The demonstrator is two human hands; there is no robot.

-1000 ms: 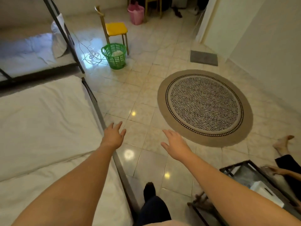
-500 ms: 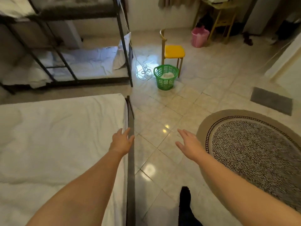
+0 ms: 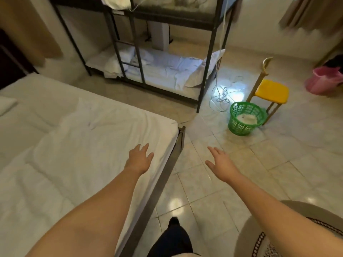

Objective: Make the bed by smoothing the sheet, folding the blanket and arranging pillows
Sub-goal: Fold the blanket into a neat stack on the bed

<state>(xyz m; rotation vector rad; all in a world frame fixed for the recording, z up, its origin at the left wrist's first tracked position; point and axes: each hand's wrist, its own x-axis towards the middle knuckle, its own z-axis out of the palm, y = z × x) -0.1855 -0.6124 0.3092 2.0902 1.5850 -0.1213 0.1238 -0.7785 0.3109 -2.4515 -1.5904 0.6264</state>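
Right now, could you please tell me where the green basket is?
The green basket stands on the tiled floor, upper right, beside the yellow chair.

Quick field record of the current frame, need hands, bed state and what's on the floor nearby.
left hand: open, empty, over the sheet near the bed's edge
right hand: open, empty, over the tiled floor
sheet: white, wrinkled, not yet smooth
pillow: partly visible at the far left of the bed
green basket: on floor beside yellow chair
bunk bed: behind, bedding rumpled
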